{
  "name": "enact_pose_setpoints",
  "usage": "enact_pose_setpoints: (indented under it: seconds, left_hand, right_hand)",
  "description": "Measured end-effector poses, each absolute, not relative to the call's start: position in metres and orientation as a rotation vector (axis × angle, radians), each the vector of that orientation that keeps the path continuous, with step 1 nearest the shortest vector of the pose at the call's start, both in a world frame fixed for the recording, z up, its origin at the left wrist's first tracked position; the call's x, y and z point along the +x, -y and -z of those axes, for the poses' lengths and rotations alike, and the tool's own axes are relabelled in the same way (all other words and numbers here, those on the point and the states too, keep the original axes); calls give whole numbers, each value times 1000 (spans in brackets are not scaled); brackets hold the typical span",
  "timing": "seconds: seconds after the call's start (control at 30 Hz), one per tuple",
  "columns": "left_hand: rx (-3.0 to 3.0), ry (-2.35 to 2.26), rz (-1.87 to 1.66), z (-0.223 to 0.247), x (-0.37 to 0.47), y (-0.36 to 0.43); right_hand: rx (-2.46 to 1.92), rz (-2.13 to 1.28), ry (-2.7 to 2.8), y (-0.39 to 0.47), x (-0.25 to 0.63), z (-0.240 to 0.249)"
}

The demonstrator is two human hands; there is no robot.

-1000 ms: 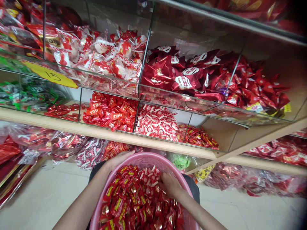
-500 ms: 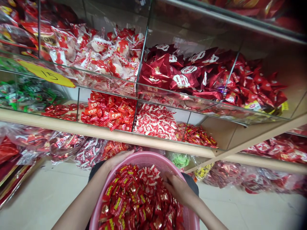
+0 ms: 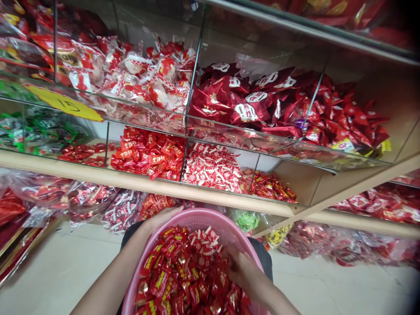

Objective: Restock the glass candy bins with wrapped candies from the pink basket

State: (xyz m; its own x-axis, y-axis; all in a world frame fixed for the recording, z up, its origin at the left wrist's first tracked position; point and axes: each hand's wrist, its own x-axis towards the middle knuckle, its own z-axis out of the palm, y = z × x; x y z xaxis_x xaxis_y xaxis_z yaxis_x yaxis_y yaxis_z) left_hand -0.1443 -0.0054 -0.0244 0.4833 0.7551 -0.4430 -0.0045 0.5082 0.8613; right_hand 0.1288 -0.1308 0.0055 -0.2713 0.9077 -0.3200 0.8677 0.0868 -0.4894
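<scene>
A pink plastic basket (image 3: 236,226) stands at the bottom centre between my legs, filled with red-wrapped candies (image 3: 183,271), many with yellow lettering. Toward its far side lies a patch of red-and-white wrapped candies (image 3: 205,238). My left hand (image 3: 163,220) is closed on the basket's far left rim. Inside the basket, at the right, my right hand (image 3: 243,267) reaches down among the candies. Its fingertips are blurred and partly sunk in the wrappers, so I cannot make out whether they hold any.
Ahead is a wooden shelf (image 3: 210,194) with glass-fronted compartments of wrapped sweets. A yellow price tag (image 3: 67,103) reading 15 hangs at the left. Bagged sweets (image 3: 305,239) lie below on the tiled floor. Red and gold packages (image 3: 24,249) lie at the far left.
My right hand has shifted slightly down and nearer to me within the basket, its fingers lower among the candies. My left hand stays on the rim.
</scene>
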Motion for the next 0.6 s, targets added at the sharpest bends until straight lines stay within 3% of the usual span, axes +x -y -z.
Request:
enact_pose_setpoints:
  seconds: [0.4,0.6]
  left_hand:
    - [971,-996,-555,29,-145,4]
    - [969,-984,-554,31,-147,4]
  right_hand:
    - [-2094,-483,2639,125,99,-31]
    - [-2048,-649,2643,115,82,-15]
